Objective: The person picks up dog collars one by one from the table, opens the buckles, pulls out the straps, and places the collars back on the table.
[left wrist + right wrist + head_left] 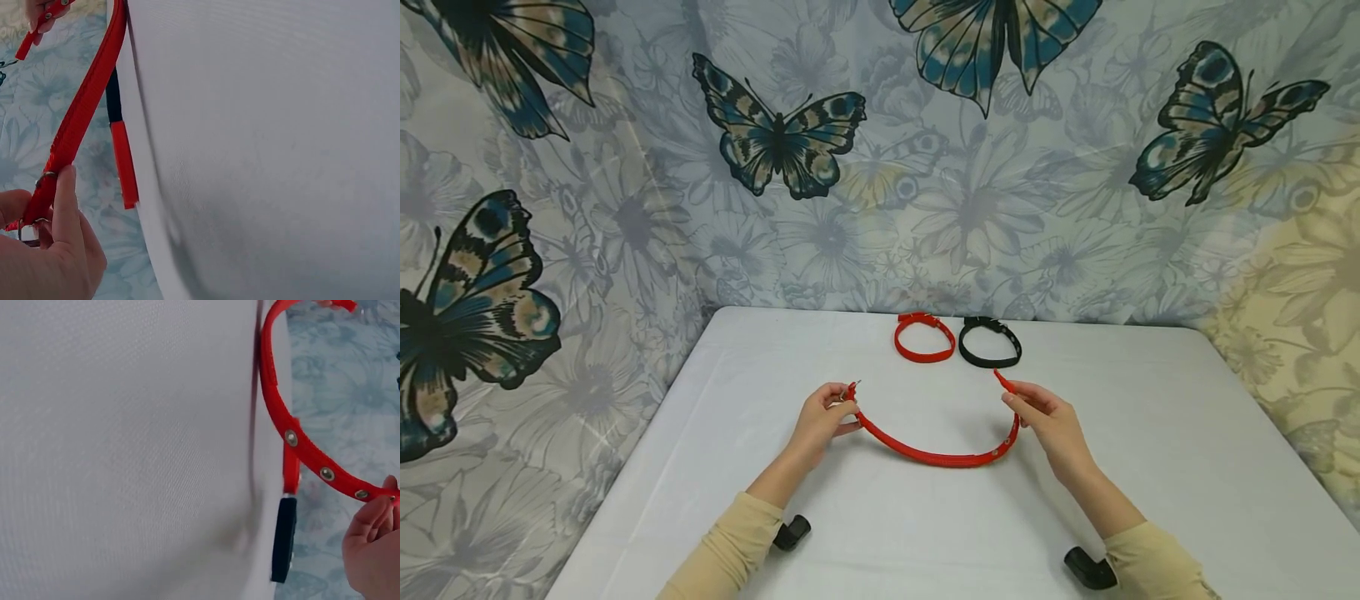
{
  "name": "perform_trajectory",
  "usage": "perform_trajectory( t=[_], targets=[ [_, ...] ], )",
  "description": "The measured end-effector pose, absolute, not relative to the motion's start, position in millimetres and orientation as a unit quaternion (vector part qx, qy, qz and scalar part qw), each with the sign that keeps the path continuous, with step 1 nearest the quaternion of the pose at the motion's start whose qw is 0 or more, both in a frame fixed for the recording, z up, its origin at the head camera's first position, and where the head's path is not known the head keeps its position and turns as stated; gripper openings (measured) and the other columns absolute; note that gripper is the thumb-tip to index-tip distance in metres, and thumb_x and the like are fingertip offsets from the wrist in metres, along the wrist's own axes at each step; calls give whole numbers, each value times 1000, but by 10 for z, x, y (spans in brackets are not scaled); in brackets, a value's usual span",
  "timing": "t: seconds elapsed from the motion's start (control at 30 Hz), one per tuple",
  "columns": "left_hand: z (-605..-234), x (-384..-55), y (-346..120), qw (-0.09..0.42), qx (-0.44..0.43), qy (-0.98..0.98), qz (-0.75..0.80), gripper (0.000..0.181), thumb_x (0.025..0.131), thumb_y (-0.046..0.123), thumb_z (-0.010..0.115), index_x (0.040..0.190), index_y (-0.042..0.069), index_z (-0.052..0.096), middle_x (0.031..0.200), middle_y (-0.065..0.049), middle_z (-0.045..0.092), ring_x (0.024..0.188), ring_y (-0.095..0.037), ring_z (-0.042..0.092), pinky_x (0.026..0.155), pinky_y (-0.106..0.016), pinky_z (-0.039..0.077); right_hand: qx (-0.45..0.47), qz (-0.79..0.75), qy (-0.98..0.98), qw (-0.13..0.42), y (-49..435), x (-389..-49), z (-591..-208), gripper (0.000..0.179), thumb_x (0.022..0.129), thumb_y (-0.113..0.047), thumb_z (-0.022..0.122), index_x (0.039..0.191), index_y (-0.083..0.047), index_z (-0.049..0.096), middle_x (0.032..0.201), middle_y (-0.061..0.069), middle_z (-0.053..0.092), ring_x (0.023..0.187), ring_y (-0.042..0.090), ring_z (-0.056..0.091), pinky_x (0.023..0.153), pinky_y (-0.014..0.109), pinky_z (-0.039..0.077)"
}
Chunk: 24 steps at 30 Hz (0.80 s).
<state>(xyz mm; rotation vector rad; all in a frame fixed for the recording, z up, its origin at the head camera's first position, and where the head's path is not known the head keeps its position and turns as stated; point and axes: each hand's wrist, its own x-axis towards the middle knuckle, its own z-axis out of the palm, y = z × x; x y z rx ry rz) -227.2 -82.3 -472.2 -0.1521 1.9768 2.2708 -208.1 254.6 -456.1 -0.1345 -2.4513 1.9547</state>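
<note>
A long red collar [943, 460], unfastened, hangs in a U-shaped curve between the two hands. My left hand [822, 419] pinches its buckle end between thumb and fingers; the metal buckle [28, 234] shows by the palm in the left wrist view. At the other end my right hand [1051, 419] pinches the collar near its tip, which sticks up past the fingers. Metal eyelets [327, 474] line that half of the strap in the right wrist view. The low middle of the curve hangs close over the white table [700, 483].
Towards the back of the table a buckled red collar [925, 358] lies beside a buckled black collar [990, 362]. Behind the table hangs a floral cloth [977, 217] printed with butterflies. Black wrist-worn pieces [1090, 569] show by the sleeves.
</note>
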Motion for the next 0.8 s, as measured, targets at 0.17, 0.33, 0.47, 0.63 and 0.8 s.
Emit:
perform_trajectory(
  t=[0.17, 0.33, 0.47, 0.63, 0.8],
  targets=[
    [-4735, -2322, -845, 38, -65, 655, 752, 32, 86, -5, 53, 118, -9, 55, 117, -26, 54, 87, -19, 59, 76, -38, 58, -47, 664, -745, 39, 2588, -2119, -4584, 41, 92, -25, 69, 123, 0, 59, 96, -9, 69, 85, 10, 60, 74, 19, 51],
    [-4747, -2389, -881, 19, -83, 658, 748, 22, 88, -6, 52, 109, -11, 54, 109, -19, 53, 95, -23, 56, 79, -37, 57, -58, 690, -719, 60, 2658, -2159, -4614, 22, 93, -16, 68, 110, -5, 60, 93, -9, 68, 86, 6, 62, 74, 18, 53],
    [-4753, -2487, -908, 3, -95, 660, 745, 8, 88, -7, 53, 94, -4, 52, 101, -13, 49, 98, -27, 53, 81, -37, 56, -66, 680, -727, 68, 2728, -2209, -4633, 20, 95, -12, 64, 109, 0, 57, 95, -8, 67, 90, 5, 62, 76, 18, 54],
    [-4791, -2641, -923, 5, -98, 675, 731, 8, 89, -6, 56, 92, 0, 52, 100, -14, 50, 97, -28, 55, 82, -38, 56, -103, 649, -751, 62, 2805, -2306, -4668, 24, 95, -11, 62, 112, 5, 54, 103, 0, 61, 90, 6, 59, 78, 20, 54],
    [-4763, -2746, -935, 16, -91, 705, 703, 8, 91, -5, 62, 96, -2, 56, 103, -17, 55, 93, -26, 60, 84, -37, 56, -131, 614, -777, 48, 2863, -2402, -4725, 24, 95, -11, 62, 112, 4, 54, 112, 9, 57, 86, 3, 58, 77, 20, 54]
  ],
)
